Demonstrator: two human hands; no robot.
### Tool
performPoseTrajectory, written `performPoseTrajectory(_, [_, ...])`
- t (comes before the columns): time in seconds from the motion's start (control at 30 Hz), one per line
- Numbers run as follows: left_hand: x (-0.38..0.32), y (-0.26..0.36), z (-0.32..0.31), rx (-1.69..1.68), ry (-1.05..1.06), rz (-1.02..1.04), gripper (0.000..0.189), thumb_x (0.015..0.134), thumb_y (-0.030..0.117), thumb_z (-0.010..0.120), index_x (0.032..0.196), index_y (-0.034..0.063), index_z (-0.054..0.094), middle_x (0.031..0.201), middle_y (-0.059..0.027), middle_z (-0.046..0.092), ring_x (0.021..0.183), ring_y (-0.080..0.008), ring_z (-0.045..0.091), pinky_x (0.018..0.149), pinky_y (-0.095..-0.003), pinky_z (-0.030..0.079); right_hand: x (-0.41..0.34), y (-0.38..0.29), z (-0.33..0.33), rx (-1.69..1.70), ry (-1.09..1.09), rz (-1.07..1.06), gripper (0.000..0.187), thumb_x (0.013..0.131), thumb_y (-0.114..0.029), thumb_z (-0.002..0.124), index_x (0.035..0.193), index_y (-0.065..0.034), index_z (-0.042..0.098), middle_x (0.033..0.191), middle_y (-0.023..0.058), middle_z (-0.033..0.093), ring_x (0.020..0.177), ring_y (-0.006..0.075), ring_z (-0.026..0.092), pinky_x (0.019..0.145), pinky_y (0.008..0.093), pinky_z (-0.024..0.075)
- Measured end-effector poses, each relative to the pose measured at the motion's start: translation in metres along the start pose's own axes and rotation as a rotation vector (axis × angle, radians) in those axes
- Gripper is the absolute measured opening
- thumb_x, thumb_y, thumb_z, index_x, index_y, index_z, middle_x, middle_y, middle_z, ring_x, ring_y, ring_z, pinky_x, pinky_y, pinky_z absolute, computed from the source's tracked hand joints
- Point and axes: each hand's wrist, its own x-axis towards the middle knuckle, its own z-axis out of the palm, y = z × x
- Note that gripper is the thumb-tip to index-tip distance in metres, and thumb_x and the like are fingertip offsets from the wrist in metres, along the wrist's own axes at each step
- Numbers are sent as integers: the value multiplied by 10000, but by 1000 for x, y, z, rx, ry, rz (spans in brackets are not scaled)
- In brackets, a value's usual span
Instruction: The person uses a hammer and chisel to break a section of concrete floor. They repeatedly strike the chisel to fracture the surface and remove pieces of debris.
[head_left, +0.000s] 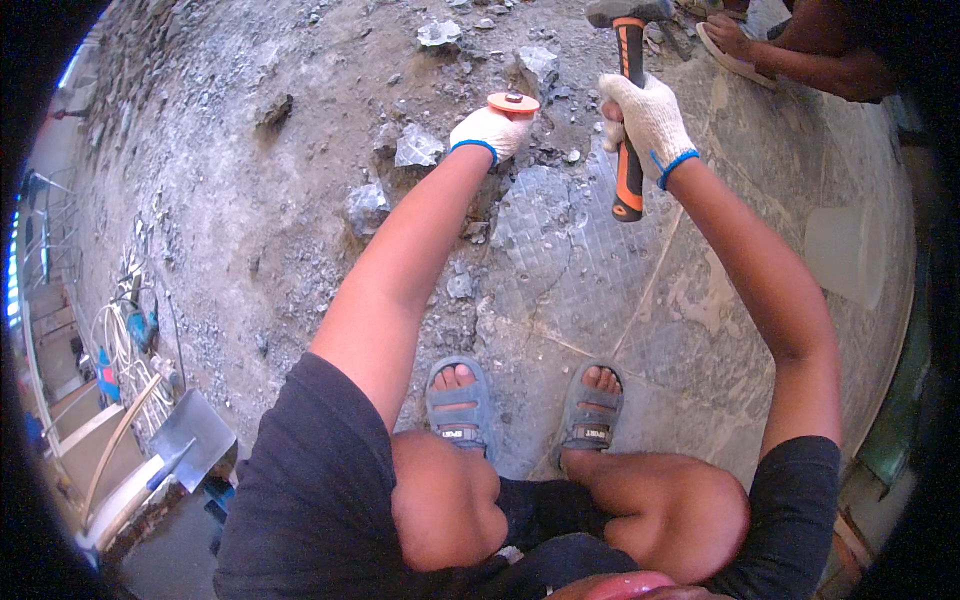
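In a white knit glove with a blue cuff, my left hand (491, 133) grips a chisel with an orange round hand guard (513, 103); the metal end shows on top, and its lower part is hidden. My right hand (651, 124), gloved the same way, is closed around the black and orange handle of a hammer (628, 180). The hammer's steel head points away from me, to the right of the chisel. Below the hands lie a cracked concrete slab (536, 217) and broken concrete chunks (418, 145).
Another person's arm (810, 64) and sandal are at the upper right. A shovel (196, 439), a coiled cable (116, 337) and a teal power tool (141, 328) lie at the left. A pale bucket (844, 255) stands at the right. Rubble covers the ground ahead.
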Motion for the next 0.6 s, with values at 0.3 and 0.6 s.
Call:
performPoseTrajectory(0.3, [-24,5,-11,-129,-41,120,500,980,539,657,1260,127,696,1053,-119,755,937,-248,728,821,-413,582,-29,19,19,-424,-349,347,248,937,-273,690,886,-56,581,691,42,572,493,173,573,440,378,512])
performPoseTrajectory(0.6, [-4,-3,-3,-602,-370,85,405,1013,380,724,1296,99,657,1009,-40,749,789,-118,674,642,-271,542,-39,-5,17,-360,-132,107,279,958,-287,663,941,-18,592,700,50,597,490,171,604,458,364,520])
